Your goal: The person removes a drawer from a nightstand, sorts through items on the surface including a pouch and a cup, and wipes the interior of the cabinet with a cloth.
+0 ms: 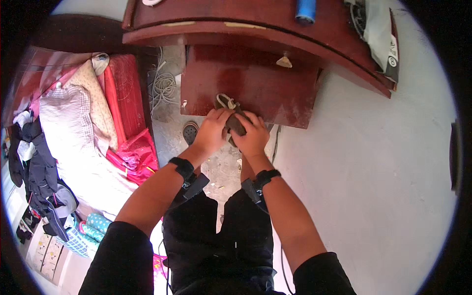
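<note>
Both my hands are out in front of me, over the near edge of a dark red wooden panel (pixel 246 81). Between them is a dark brown, soft, cloth-like item (pixel 236 126) with a pale loop (pixel 225 100) at its far end. My left hand (pixel 214 132) has its fingers closed on the item's left side. From the right, my right hand (pixel 251 136) grips it with curled fingers. Much of the item is hidden by my hands, so its exact kind is unclear. Each of my wrists wears a black strap.
Beyond the panel stands a curved dark red desktop (pixel 206 12) bearing a blue cylinder (pixel 306 12). A coiled white cable (pixel 163 86) lies on the floor near a dark clog (pixel 190 132). Bedding (pixel 73 118) lies to the left; a pale wall (pixel 364 187) rises at right.
</note>
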The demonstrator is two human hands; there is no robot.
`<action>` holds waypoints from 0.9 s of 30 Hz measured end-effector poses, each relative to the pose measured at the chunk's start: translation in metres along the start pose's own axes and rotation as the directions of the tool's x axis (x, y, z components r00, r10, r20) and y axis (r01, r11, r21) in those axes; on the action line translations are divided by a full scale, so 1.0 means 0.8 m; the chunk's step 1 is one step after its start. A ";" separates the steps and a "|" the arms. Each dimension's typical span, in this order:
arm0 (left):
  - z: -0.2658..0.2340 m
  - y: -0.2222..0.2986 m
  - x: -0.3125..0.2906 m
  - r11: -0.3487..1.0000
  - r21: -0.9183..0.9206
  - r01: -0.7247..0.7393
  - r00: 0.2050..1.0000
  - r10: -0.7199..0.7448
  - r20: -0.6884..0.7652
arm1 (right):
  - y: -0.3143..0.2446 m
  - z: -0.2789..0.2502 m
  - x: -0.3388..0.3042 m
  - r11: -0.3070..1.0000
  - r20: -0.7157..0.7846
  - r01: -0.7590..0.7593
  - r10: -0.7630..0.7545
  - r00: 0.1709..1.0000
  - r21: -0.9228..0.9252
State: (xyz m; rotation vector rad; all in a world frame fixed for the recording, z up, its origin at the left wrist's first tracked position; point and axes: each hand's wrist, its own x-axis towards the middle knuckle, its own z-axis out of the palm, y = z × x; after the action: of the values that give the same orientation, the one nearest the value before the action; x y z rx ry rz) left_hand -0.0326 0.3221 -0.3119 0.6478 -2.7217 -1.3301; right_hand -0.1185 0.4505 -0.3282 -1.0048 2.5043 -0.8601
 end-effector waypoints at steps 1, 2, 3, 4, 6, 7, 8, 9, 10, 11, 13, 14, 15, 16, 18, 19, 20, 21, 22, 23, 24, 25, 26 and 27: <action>0.003 0.001 -0.004 1.000 -0.010 0.003 1.000 -0.003 0.002 | 0.003 0.001 -0.013 0.998 -0.013 -0.050 0.050 0.999 0.028; 0.010 -0.007 -0.015 1.000 -0.019 -0.003 1.000 0.003 0.005 | 0.001 0.007 -0.017 0.994 -0.032 -0.089 0.091 0.995 0.067; 0.015 -0.013 -0.026 1.000 -0.030 -0.009 1.000 0.009 0.008 | -0.002 0.009 -0.023 0.987 -0.006 -0.101 0.102 0.995 0.122; 0.020 -0.001 -0.030 0.995 -0.047 0.084 0.994 -0.081 0.070 | -0.001 0.002 -0.032 0.956 0.135 -0.245 0.225 0.965 0.161; 0.026 -0.032 -0.065 0.988 -0.082 0.132 0.969 -0.111 0.223 | -0.018 0.000 -0.058 0.902 0.288 -0.383 0.319 0.903 0.201; 0.025 -0.035 -0.073 0.982 -0.100 0.159 0.943 -0.121 0.309 | -0.018 -0.003 -0.071 0.821 0.420 -0.525 0.404 0.813 0.226; 0.025 -0.034 -0.087 0.974 -0.128 0.188 0.925 -0.131 0.356 | -0.018 -0.007 -0.086 0.720 0.548 -0.655 0.462 0.697 0.228; 0.021 -0.031 -0.097 0.964 -0.152 0.219 0.907 -0.144 0.395 | -0.026 -0.016 -0.094 0.724 0.544 -0.657 0.472 0.694 0.210; 0.022 -0.021 -0.107 0.962 -0.112 0.250 0.895 -0.185 0.406 | -0.015 -0.020 -0.110 0.609 0.623 -0.730 0.450 0.640 0.311; 0.023 -0.018 -0.109 0.961 -0.126 0.245 0.897 -0.176 0.406 | -0.002 -0.021 -0.123 0.471 0.696 -0.790 0.409 0.590 0.392; 0.015 0.023 -0.089 0.857 -0.198 0.476 0.763 -0.290 0.578 | 0.044 -0.029 -0.158 0.394 0.683 -0.811 0.444 0.580 0.433; 0.014 0.026 -0.085 0.836 -0.223 0.502 0.749 -0.290 0.596 | 0.056 -0.031 -0.163 0.301 0.690 -0.818 0.440 0.575 0.490; 0.007 0.021 -0.086 0.834 -0.214 0.509 0.747 -0.304 0.592 | 0.047 -0.037 -0.149 0.297 0.698 -0.819 0.429 0.573 0.490; -0.002 0.013 -0.089 0.792 -0.268 0.549 0.770 -0.355 0.531 | 0.026 -0.054 -0.118 0.172 0.768 -0.866 0.405 0.496 0.469; -0.008 0.035 -0.057 0.776 -0.423 0.469 0.873 -0.334 0.354 | 0.025 -0.108 -0.057 0.099 0.776 -0.862 0.395 0.492 0.496; 0.000 0.049 -0.032 0.701 -0.525 0.483 0.875 -0.363 0.321 | 0.036 -0.136 -0.030 0.145 0.720 -0.819 0.411 0.560 0.555; -0.001 0.047 -0.006 0.714 -0.549 0.434 0.901 -0.353 0.253 | 0.024 -0.156 0.005 0.076 0.715 -0.805 0.415 0.562 0.588; -0.004 0.044 0.024 0.700 -0.547 0.459 0.885 -0.416 0.211 | 0.013 -0.171 0.043 0.007 0.710 -0.785 0.420 0.565 0.620; -0.002 0.055 0.060 0.679 -0.562 0.472 0.871 -0.459 0.177 | 0.019 -0.190 0.079 0.000 0.699 -0.810 0.505 0.507 0.587; -0.016 0.093 0.101 0.625 -0.556 0.548 0.823 -0.523 0.223 | 0.043 -0.206 0.108 -0.013 0.672 -0.831 0.597 0.439 0.555; -0.031 0.125 0.138 0.568 -0.547 0.615 0.770 -0.580 0.263 | 0.079 -0.212 0.135 0.097 0.551 -0.746 0.614 0.566 0.659; -0.023 0.112 0.165 0.654 -0.537 0.533 0.837 -0.503 0.217 | 0.102 -0.204 0.159 0.201 0.432 -0.643 0.592 0.681 0.739; -0.015 0.079 0.187 0.736 -0.502 0.453 0.886 -0.434 0.163 | 0.100 -0.191 0.178 0.183 0.449 -0.645 0.579 0.681 0.742; 0.000 0.048 0.208 0.886 -0.297 0.357 0.933 -0.356 0.059 | 0.093 -0.182 0.196 0.528 0.340 -0.587 0.495 0.800 0.614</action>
State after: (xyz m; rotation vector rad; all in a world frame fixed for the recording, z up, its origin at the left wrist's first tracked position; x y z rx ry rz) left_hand -0.1978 0.2791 -0.3061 1.1512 -2.3933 -1.7762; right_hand -0.3378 0.4430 -0.2719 0.0113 1.8832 -1.3053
